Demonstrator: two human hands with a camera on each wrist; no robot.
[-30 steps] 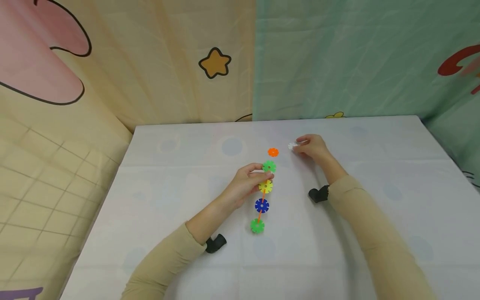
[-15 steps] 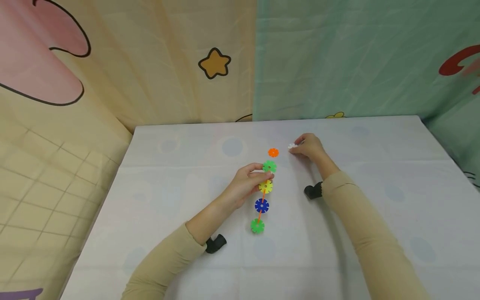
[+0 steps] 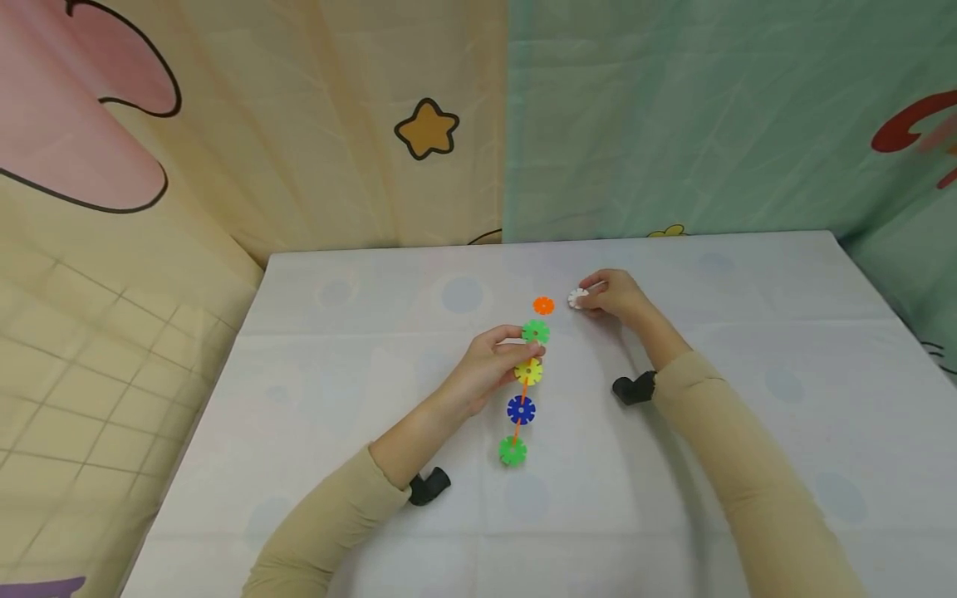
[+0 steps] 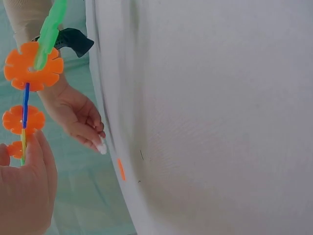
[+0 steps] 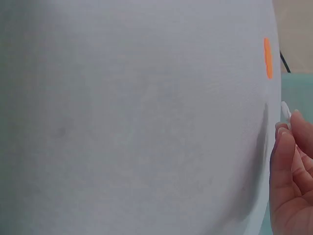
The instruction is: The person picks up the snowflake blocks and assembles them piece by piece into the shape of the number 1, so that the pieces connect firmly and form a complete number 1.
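My left hand (image 3: 489, 365) pinches a chain of notched plastic discs near its far end. In the head view the chain shows a green disc (image 3: 535, 331), a yellow disc (image 3: 528, 371), a blue disc (image 3: 521, 409) and another green disc (image 3: 512, 451). Orange discs (image 4: 34, 66) join them crosswise, as the left wrist view shows. Between thumb and fingers, my right hand (image 3: 616, 297) holds a white notched disc (image 3: 576, 299), seen nearly edge-on in the right wrist view. A loose orange disc (image 3: 543, 306) lies on the table between the white disc and the chain's far end.
The table wears a pale cloth (image 3: 359, 349) with faint dots. Behind its far edge hang a yellow curtain (image 3: 336, 124) and a green curtain (image 3: 673, 124). Black wrist mounts (image 3: 634, 388) stick out by each sleeve cuff.
My right hand has shifted slightly, and the white disc has moved a little left and nearer, its face turned more to the head camera. The left hand and chain stay nearly still.
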